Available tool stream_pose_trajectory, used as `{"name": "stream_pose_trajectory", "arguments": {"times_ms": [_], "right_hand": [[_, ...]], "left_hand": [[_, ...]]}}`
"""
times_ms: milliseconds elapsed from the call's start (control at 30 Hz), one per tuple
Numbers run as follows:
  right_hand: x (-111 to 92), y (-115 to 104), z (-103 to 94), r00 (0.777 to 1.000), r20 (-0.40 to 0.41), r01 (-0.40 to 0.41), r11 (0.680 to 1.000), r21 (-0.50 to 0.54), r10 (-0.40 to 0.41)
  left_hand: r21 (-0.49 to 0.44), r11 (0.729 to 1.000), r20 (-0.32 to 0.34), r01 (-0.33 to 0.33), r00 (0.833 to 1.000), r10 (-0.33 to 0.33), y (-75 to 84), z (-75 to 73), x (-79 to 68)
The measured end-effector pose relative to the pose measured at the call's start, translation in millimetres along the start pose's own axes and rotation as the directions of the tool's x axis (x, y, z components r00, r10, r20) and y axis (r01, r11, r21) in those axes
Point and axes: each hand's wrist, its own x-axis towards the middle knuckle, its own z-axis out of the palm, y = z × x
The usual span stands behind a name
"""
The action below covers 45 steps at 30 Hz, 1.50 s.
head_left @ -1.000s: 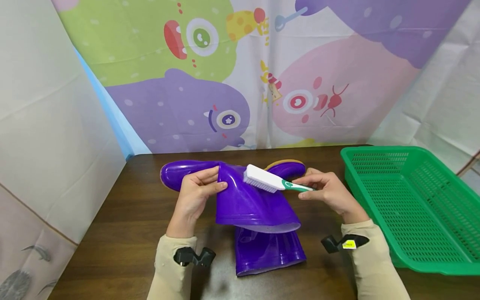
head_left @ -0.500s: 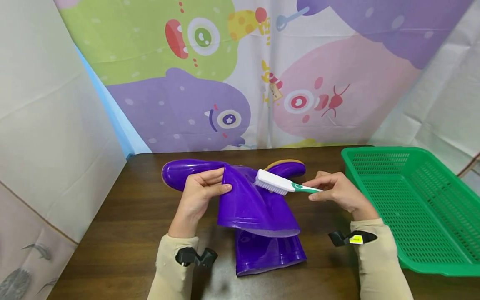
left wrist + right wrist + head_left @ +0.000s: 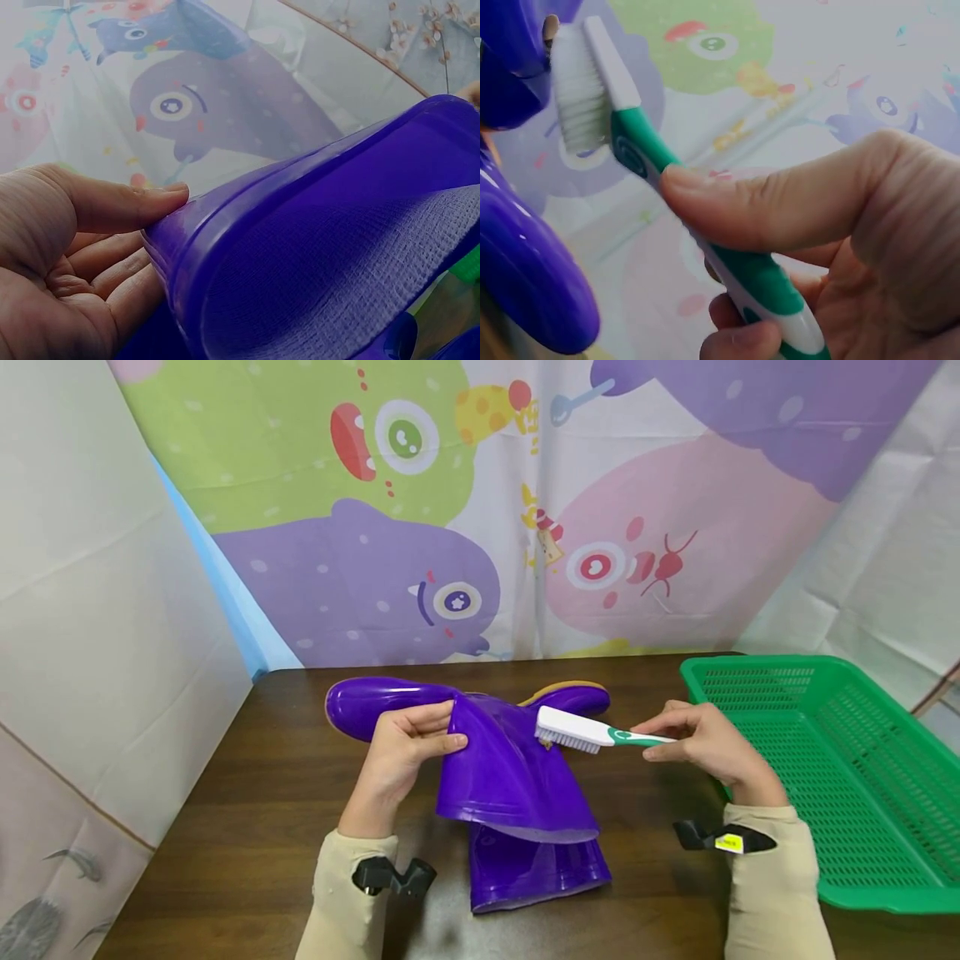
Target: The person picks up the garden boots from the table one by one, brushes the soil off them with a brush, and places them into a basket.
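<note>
Two shiny purple rain boots lie one over the other, one toe pointing left and one right. My left hand (image 3: 397,752) pinches the shaft of the upper rain boot (image 3: 487,768) between thumb and fingers; the left wrist view shows its pale fabric lining (image 3: 337,270). Below it, the lower boot's shaft (image 3: 540,872) opens toward me. In my right hand (image 3: 708,743) is a white-and-green scrub brush (image 3: 573,727), held by its handle with bristles facing down. The bristles are at the upper boot's right side, where a small brownish spot (image 3: 547,744) shows.
A green plastic basket (image 3: 780,827) stands at the right of the dark wooden table (image 3: 262,827). A cartoon-printed cloth (image 3: 300,585) hangs behind the table, with pale sheets at both sides.
My right hand has moved the brush to the right across the upper boot, from its middle to its right side. My left hand has shifted slightly right with the boot.
</note>
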Motion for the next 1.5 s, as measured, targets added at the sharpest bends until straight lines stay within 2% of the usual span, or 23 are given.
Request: {"name": "stream_pose_trajectory", "arguments": {"times_ms": [267, 467, 533, 700, 900, 1167, 1300, 1500], "right_hand": [[-8, -10, -7.7, 0.997, -0.071, -0.027, 0.99, -0.142, 0.017], [-21, -26, -13.3, 0.986, -0.149, -0.117, 0.951, -0.286, 0.076], [-26, -32, -15.6, 0.981, -0.183, -0.121, 0.94, -0.32, 0.064], [-37, -42, -19.2, 0.957, -0.289, -0.083, 0.917, -0.391, -0.037], [-42, -48, -17.9, 0.909, -0.393, -0.016, 0.932, -0.361, -0.137], [-42, -51, -14.8, 0.847, -0.476, 0.108, 0.953, -0.283, -0.237], [-41, -52, -13.0, 0.841, -0.476, 0.148, 0.957, -0.251, -0.255], [-41, -52, -7.4, 0.854, -0.449, 0.18, 0.959, -0.216, -0.262]], "left_hand": [[0.002, 1.0, -0.003, -0.004, 1.0, 0.004, 0.7, 0.8, -0.6], [-0.018, 1.0, -0.022, -0.01, 1.0, 0.01, 0.4, 0.0, -1.1], [-0.03, 0.999, -0.03, -0.016, 0.999, 0.015, 0.5, -0.4, -1.4], [-0.049, 0.999, -0.022, -0.019, 1.0, 0.018, -0.3, -1.2, -0.6], [-0.041, 0.999, -0.022, -0.025, 0.999, 0.024, -0.6, -1.0, -0.1], [-0.041, 0.998, -0.087, -0.039, 0.996, 0.036, -0.9, 1.3, 0.3], [-0.092, 0.994, -0.115, -0.052, 0.992, 0.042, -2.6, -0.8, 4.0], [-0.238, 0.97, -0.157, -0.044, 0.988, 0.006, -5.6, -7.9, 10.2]]}}
